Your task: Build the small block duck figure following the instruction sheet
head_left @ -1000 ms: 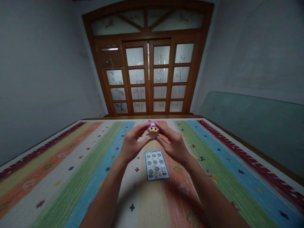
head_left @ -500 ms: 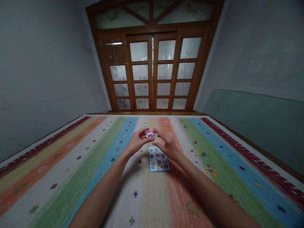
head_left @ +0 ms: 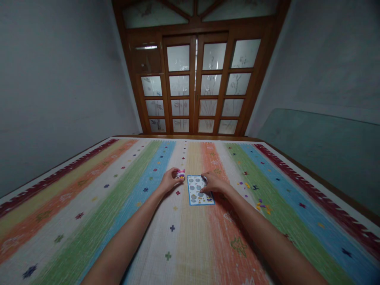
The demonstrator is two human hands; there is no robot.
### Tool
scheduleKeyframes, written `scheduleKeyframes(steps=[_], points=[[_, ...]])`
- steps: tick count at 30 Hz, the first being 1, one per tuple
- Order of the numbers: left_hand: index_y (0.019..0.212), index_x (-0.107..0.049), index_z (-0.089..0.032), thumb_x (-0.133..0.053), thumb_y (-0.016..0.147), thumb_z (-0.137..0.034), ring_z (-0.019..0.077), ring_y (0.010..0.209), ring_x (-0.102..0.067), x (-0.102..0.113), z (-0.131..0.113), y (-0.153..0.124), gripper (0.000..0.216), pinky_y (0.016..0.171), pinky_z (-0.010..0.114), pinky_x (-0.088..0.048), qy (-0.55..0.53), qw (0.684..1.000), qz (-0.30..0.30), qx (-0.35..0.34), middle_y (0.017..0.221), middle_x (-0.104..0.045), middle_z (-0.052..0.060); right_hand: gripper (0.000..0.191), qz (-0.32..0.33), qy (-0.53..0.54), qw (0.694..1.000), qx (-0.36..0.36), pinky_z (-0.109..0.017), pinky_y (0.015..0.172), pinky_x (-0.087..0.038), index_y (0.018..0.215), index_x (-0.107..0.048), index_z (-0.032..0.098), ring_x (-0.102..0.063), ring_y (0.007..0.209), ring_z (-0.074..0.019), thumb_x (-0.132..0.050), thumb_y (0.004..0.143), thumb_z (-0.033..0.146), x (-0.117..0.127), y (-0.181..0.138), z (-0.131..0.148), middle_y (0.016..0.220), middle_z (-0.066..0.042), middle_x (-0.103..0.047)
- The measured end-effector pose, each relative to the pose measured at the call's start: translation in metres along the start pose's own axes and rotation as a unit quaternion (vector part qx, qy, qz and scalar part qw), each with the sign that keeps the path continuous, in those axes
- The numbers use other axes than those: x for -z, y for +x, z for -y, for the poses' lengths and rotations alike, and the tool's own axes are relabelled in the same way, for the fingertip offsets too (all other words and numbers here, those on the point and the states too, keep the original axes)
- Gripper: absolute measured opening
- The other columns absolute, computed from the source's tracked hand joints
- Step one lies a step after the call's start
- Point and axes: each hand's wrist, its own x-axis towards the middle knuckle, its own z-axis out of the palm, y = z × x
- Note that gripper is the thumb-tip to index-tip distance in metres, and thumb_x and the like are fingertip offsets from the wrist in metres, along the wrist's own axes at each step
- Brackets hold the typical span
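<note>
My left hand [head_left: 170, 180] rests low on the striped mat, fingers closed round a small pink, white and purple brick figure [head_left: 181, 174]. To its right lies a blue-edged instruction sheet [head_left: 198, 191] printed with round pictures. My right hand [head_left: 211, 183] lies on the sheet's right edge, fingers curled with the tips pressing the paper. Both forearms reach in from the bottom of the view.
A rainbow-striped mat [head_left: 89, 206] covers the whole surface. Several tiny loose bricks [head_left: 260, 205] lie scattered right of my right hand. A wooden glazed door [head_left: 196, 83] stands at the far end, grey walls on both sides, and a glass pane [head_left: 320, 150] leans at the right.
Both hands came down from mid-air to the mat and parted. The figure, held between both hands before, is now in the left hand alone; the right hand moved onto the sheet.
</note>
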Motion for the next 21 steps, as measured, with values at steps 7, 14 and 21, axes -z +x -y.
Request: scheduleKeyframes(steps=[7, 14, 21], points=[[0.078, -0.057, -0.014, -0.080, 0.044, -0.007, 0.0180, 0.078, -0.064, 0.006, 0.000, -0.004, 0.042, 0.081, 0.033, -0.049, 0.026, 0.999, 0.020, -0.008, 0.073, -0.066, -0.001, 0.072, 0.017, -0.021, 0.999, -0.034, -0.032, 0.089, -0.043, 0.114, -0.058, 0.017, -0.054, 0.111, -0.0277, -0.085, 0.049, 0.031, 0.003, 0.011, -0.004, 0.121, -0.013, -0.056], [0.088, -0.061, -0.014, -0.080, 0.040, -0.003, 0.0204, 0.089, -0.064, 0.011, 0.002, -0.004, 0.053, 0.091, 0.039, -0.046, 0.029, 0.999, 0.021, -0.011, 0.087, -0.069, 0.004, 0.065, 0.027, 0.005, 0.997, -0.076, -0.033, 0.081, -0.047, 0.100, -0.064, 0.015, -0.058, 0.103, -0.0307, -0.087, 0.041, 0.027, 0.007, 0.019, -0.011, 0.110, -0.013, -0.062], [0.085, -0.063, -0.015, -0.083, 0.045, -0.013, 0.0234, 0.091, -0.063, 0.027, -0.001, -0.016, 0.045, 0.092, 0.045, -0.046, 0.042, 0.999, -0.028, -0.002, 0.090, -0.068, 0.008, 0.029, 0.004, 0.162, 0.986, -0.032, -0.025, 0.066, -0.050, 0.090, -0.064, 0.013, -0.064, 0.081, -0.0192, -0.072, 0.063, 0.013, 0.003, 0.017, -0.017, 0.089, -0.007, -0.070]])
